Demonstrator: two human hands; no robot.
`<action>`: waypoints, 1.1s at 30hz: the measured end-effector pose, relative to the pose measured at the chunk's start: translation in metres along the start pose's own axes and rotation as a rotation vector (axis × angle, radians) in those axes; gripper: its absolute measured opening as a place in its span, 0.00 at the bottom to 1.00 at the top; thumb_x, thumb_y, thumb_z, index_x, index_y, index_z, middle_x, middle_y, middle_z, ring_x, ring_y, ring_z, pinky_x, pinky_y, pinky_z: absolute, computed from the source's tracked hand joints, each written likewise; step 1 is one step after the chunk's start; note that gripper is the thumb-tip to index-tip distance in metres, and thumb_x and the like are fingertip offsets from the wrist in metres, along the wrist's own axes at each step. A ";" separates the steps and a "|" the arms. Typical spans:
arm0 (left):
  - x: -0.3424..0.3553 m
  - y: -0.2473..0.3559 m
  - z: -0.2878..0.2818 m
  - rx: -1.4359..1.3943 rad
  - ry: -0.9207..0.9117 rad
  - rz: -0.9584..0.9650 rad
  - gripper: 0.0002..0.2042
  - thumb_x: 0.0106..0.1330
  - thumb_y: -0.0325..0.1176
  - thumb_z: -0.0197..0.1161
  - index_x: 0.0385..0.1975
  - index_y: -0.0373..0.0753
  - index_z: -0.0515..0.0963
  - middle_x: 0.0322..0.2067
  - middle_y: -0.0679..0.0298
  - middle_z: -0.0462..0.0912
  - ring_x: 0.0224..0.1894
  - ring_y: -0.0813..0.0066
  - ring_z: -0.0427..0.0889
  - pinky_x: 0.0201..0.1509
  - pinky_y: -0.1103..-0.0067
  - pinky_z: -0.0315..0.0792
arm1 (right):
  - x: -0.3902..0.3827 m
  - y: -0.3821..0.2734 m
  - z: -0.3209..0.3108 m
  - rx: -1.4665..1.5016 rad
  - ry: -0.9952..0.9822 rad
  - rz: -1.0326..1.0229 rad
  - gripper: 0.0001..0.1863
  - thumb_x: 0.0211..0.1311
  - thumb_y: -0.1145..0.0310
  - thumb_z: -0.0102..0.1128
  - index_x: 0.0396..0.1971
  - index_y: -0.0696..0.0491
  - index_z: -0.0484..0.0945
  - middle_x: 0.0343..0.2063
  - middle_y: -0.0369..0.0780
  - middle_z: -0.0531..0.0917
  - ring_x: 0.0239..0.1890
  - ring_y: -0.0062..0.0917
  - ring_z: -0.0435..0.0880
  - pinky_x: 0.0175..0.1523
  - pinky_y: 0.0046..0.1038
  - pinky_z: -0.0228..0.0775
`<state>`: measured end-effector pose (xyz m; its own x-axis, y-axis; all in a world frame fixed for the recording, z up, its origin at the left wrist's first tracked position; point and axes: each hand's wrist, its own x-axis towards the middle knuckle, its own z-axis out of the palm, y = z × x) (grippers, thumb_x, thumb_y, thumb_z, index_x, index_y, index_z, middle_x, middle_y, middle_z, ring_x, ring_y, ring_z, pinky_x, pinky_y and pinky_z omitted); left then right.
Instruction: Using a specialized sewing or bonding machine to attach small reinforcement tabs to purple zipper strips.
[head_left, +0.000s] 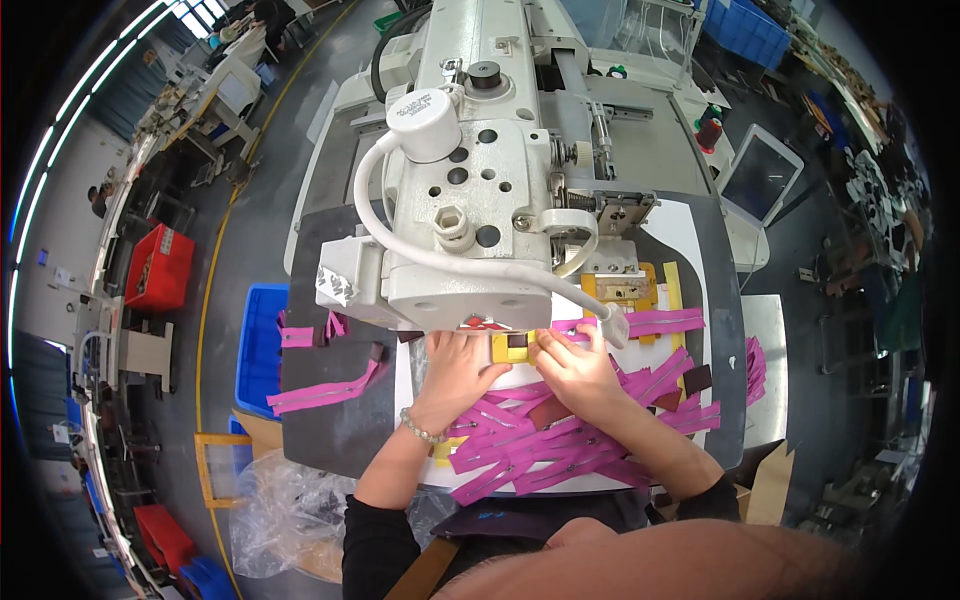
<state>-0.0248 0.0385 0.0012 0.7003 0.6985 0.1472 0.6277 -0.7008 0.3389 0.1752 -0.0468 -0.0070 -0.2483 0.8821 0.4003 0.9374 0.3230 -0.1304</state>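
A small yellow frame (500,349) with a dark piece of fabric in its window lies just below the head of a white sewing machine (470,200). My right hand (580,375) grips the frame's right end between fingers and thumb. To the left, my left hand (455,378) lies on the bed with its thumb beside the frame; its fingertips are hidden by the machine head. Many magenta zippers (570,450), some with dark fabric ends, are heaped under and around my right forearm. One magenta zipper (325,393) lies apart on the left side of the bed.
A blue bin (262,345) stands against the left edge of the grey table (330,440), with clear plastic sheeting (290,515) below it. More zippers (755,370) hang over the right edge. A tilted screen (762,172) stands at back right. The low machine head overhangs both hands.
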 end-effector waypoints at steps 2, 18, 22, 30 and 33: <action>0.000 -0.002 0.000 -0.003 0.056 0.014 0.32 0.56 0.52 0.65 0.53 0.33 0.70 0.49 0.52 0.72 0.55 0.55 0.66 0.60 0.60 0.52 | 0.007 0.008 -0.007 0.017 -0.001 -0.044 0.11 0.52 0.68 0.58 0.37 0.52 0.76 0.42 0.38 0.80 0.48 0.24 0.80 0.48 0.33 0.69; -0.004 -0.002 0.005 0.042 0.168 0.071 0.29 0.54 0.53 0.67 0.45 0.33 0.75 0.42 0.53 0.73 0.48 0.56 0.68 0.55 0.63 0.58 | 0.060 0.058 -0.005 -0.109 0.113 0.159 0.31 0.47 0.52 0.66 0.48 0.57 0.72 0.38 0.41 0.73 0.44 0.33 0.72 0.47 0.36 0.58; -0.010 -0.009 0.007 -0.014 0.173 0.055 0.30 0.54 0.52 0.67 0.47 0.32 0.73 0.47 0.51 0.72 0.53 0.52 0.67 0.58 0.61 0.58 | 0.026 0.033 -0.023 0.180 -0.110 0.109 0.30 0.44 0.57 0.69 0.47 0.56 0.72 0.34 0.40 0.74 0.40 0.33 0.72 0.45 0.35 0.58; -0.010 -0.009 0.011 -0.115 0.120 0.037 0.29 0.53 0.50 0.68 0.47 0.32 0.73 0.47 0.52 0.72 0.53 0.51 0.68 0.57 0.62 0.60 | 0.016 0.017 -0.002 0.184 -0.117 0.157 0.22 0.47 0.70 0.64 0.44 0.58 0.74 0.30 0.45 0.80 0.31 0.39 0.79 0.36 0.37 0.70; -0.009 -0.008 0.013 -0.137 0.150 0.053 0.27 0.53 0.49 0.69 0.45 0.33 0.74 0.45 0.53 0.73 0.51 0.52 0.69 0.56 0.62 0.61 | 0.031 0.015 -0.003 0.328 -0.203 0.280 0.13 0.53 0.67 0.62 0.38 0.57 0.78 0.26 0.45 0.82 0.28 0.40 0.81 0.33 0.36 0.74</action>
<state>-0.0317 0.0364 -0.0148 0.6666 0.6819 0.3011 0.5321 -0.7181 0.4485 0.1825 -0.0151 0.0061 -0.0701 0.9893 0.1276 0.8567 0.1252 -0.5004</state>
